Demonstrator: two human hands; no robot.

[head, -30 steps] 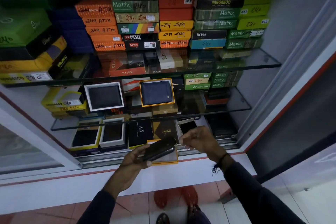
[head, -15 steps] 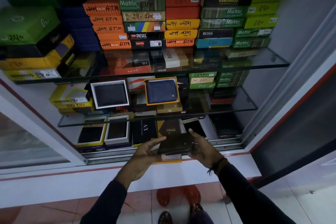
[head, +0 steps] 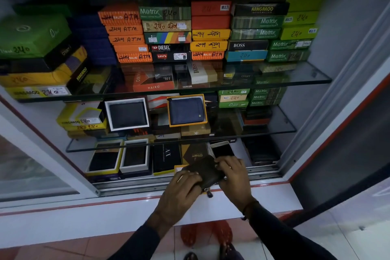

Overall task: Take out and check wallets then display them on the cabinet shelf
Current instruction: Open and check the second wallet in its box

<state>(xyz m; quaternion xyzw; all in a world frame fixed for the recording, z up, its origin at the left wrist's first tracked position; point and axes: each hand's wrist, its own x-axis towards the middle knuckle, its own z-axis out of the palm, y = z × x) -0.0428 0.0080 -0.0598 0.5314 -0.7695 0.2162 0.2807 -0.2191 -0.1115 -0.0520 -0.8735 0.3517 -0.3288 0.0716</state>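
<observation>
A dark brown zip wallet (head: 205,170) is held between both hands just in front of the cabinet's bottom shelf. My left hand (head: 181,191) grips its near left edge. My right hand (head: 232,173) grips its far right side. A zip pull (head: 209,193) hangs from the wallet's near corner. Under the wallet, a bit of a yellow-rimmed box (head: 178,169) shows; most of it is hidden by my hands. On the middle glass shelf (head: 280,126), a black wallet in a white box (head: 127,114) and a blue wallet in an orange box (head: 186,111) stand propped up.
The top glass shelf (head: 312,76) carries stacks of coloured wallet boxes (head: 166,34). Open boxed wallets (head: 135,156) and a black AX box (head: 166,157) line the bottom shelf. A sliding-door track (head: 130,186) and a white ledge (head: 84,217) run along the front. Glass door (head: 358,224) stands at right.
My right hand came onto the wallet, so both hands hold it now. The wallet moved slightly right and turned, with its zip pull hanging down. The view shifted closer.
</observation>
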